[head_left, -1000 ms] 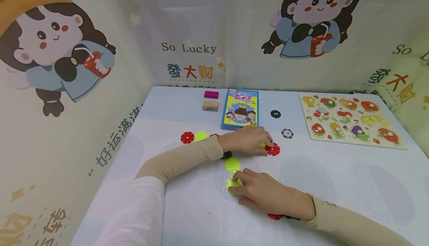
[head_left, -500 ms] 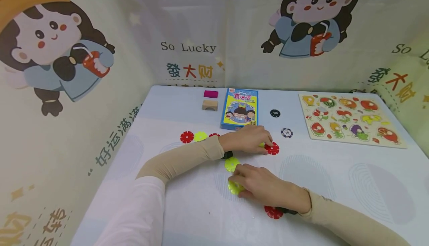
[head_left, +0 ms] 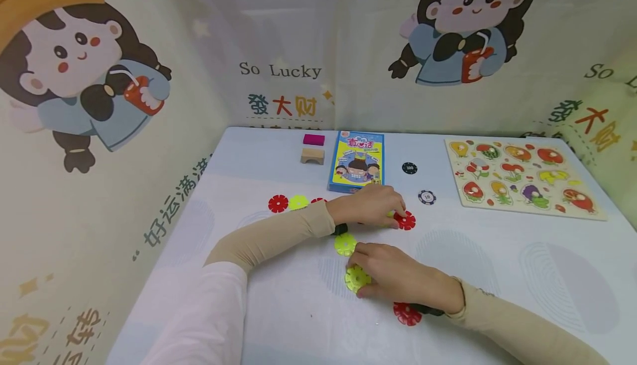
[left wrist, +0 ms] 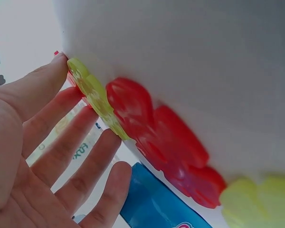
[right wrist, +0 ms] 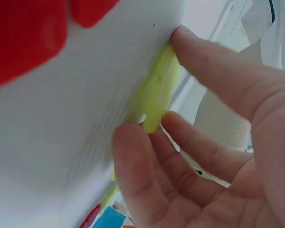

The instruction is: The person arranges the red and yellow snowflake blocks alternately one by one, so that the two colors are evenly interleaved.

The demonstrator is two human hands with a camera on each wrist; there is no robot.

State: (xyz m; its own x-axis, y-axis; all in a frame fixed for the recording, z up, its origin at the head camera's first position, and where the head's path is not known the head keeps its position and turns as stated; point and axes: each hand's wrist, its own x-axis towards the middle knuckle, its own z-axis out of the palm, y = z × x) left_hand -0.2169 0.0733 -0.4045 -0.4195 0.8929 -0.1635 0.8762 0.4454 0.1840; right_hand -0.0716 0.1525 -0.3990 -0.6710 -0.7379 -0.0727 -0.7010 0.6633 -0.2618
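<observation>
"What is the disc like?"

"Your right hand (head_left: 398,274) pinches a glossy yellow-green plastic disc (head_left: 358,279) with a petal-like notched rim, thumb and fingers at opposite edges. It is in front of the blue-and-yellow card box (head_left: 357,161), on your side and well apart from it."

"And the left hand?"

"Your left hand (head_left: 370,206) is spread just in front of the box, fingertips at a red petal-edged plastic disc (head_left: 408,221) and a yellow-green plastic neighbour (left wrist: 96,97)."

"What is hard to see?"

"Your left hand and beige sleeve (head_left: 278,235) hide part of the disc row in front of the box. Your right wrist partly covers another red plastic disc (head_left: 406,315), farther out from the box. You cannot tell whether the pinched disc lies fully flat."

"Edges and room?"

"The box stands close to the white table's (head_left: 288,309) back edge; right of it lie two round chips (head_left: 410,168), then the cream fruit-picture board (head_left: 527,180). In front of the box, tabletop stretches broadly between your sleeves."
</observation>
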